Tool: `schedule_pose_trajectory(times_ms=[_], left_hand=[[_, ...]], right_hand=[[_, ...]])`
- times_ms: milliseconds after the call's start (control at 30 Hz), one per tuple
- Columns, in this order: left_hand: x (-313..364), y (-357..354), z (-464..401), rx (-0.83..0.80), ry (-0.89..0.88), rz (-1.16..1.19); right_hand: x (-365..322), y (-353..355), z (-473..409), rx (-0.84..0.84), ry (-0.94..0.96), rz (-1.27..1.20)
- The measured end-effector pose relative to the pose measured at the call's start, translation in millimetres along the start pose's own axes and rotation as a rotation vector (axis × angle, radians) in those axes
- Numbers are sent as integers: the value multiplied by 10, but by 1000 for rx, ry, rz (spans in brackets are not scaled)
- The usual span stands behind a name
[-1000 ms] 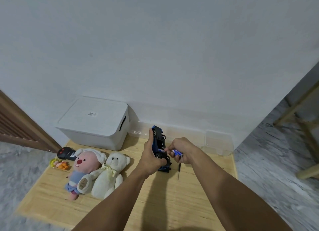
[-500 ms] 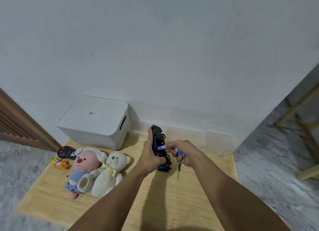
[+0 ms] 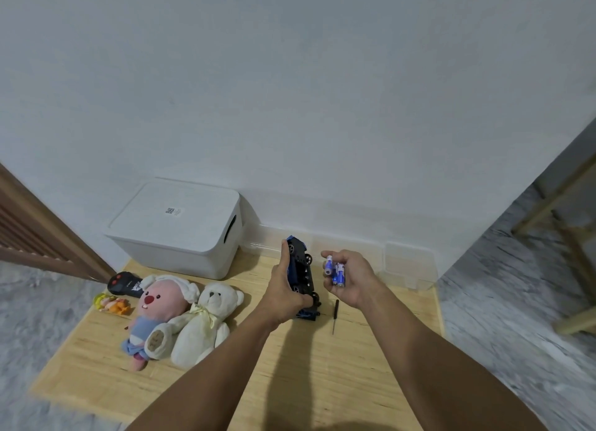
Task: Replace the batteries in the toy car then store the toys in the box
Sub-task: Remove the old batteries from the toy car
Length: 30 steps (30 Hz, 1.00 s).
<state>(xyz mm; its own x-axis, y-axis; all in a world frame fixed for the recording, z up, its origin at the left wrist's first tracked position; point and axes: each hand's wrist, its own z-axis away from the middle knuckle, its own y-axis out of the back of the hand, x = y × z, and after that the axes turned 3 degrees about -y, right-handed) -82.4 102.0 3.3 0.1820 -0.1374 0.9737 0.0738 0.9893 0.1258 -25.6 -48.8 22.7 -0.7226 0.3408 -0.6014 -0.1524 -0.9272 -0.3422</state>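
Right hand has pulled away from the toy car, now clutching blue batteries. Left hand grips the car, long axis twelve-to-six, at the right hand's nine o'clock.

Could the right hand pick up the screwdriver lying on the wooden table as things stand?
Probably not cleanly: the right hand already holds blue batteries in its grip. The thin black screwdriver lies bare on the light wooden table just below it, nothing covering it.
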Motion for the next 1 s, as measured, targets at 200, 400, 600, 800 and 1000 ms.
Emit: schedule_pose_trajectory(times_ms=[200,400,600,800,1000], left_hand=[[-59,23,33,24,48,46],[-78,14,52,18,119,57],[-179,46,30,58,246,215],[-178,73,17,132,425,560],[-238,263,40,170,437,547]], right_hand=[[-8,115,-10,-5,-49,-17],[3,284,-65,95,-7,240],[53,461,-120,176,-40,311],[141,458,-131,130,-77,351],[191,416,-139,153,-87,384]])
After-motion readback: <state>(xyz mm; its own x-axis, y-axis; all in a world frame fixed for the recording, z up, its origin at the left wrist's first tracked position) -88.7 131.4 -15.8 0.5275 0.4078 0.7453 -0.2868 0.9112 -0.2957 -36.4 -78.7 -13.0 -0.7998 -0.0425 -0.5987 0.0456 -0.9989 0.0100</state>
